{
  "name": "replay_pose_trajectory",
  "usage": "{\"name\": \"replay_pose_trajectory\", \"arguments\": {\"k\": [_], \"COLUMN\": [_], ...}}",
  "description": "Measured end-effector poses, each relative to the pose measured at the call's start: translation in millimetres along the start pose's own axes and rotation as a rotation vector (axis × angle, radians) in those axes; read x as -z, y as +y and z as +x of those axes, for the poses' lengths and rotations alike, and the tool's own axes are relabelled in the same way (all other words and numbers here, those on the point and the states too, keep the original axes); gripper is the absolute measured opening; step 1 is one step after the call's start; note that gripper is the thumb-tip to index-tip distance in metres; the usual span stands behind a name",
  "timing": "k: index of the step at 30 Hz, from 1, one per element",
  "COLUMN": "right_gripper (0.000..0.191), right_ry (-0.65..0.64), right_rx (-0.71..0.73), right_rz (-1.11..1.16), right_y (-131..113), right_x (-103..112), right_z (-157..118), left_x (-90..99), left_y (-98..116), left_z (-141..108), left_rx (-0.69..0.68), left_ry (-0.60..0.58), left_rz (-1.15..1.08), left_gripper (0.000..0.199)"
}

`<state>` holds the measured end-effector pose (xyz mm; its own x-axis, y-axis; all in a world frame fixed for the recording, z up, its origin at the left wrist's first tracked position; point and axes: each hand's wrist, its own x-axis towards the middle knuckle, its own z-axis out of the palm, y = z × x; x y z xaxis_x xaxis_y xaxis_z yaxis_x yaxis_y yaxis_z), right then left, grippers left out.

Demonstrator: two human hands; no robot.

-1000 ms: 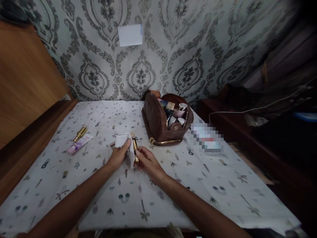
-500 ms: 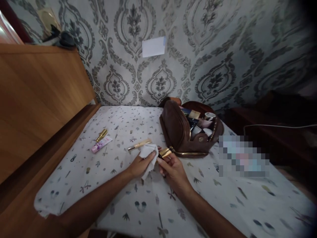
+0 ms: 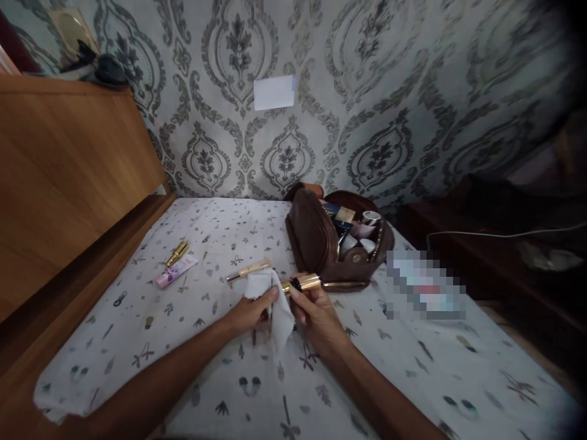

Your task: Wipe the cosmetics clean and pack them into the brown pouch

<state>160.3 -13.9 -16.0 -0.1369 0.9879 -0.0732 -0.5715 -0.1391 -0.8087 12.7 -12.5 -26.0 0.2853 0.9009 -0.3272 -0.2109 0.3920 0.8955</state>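
Fingers (image 3: 299, 300) gripping gold tube (image 3: 310, 282), cosmetics (image 3: 345, 215) in bag (image 3: 308, 231)

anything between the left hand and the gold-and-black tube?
Yes: the white cloth, pinched in the left hand, hangs at the near end of the gold-and-black tube, which the right hand holds. Nothing else visible stands between them. Whether cloth and tube touch is hard to tell.

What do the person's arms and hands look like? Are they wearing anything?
Both the left hand and right hand are bare, without gloves. The left forearm and right forearm show no sleeves, watch or bracelet. Any rings are too small to tell.
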Motion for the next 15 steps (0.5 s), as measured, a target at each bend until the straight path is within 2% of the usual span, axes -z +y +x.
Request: {"name": "replay_pose_trajectory", "arguments": {"k": [3,5,10,12,15], "right_gripper": [0.051,0.051,0.051,0.05,0.05], "right_ry": [-0.064,-0.086,-0.13,-0.147,-0.217], "right_rx": [-0.079,-0.086,-0.055,-0.04,-0.055], "right_rz": [0.066,0.089,0.088,0.053,-0.034], "right_y": [-2,-4,-14,-22,-39], "right_x": [1,1,2,5,12], "right_z": [-1,-2,-1,-2,-2], "left_x": [-0.6,-0.1,2.5,2.9,1.7], "left_y": [-2,-3,-3,-2,4], "left_z": [1,0,-3,-5,-6], "left_rx": [0.04,0.057,-0.119,-0.163,-0.204], "left_ry": [-0.001,-0.022,-0.078,-0.045,0.084], "left_rz": [-0.053,-0.055,0.125,0.229,0.382], "left_gripper": [0.081,0.077,0.062,0.06,0.058]}}
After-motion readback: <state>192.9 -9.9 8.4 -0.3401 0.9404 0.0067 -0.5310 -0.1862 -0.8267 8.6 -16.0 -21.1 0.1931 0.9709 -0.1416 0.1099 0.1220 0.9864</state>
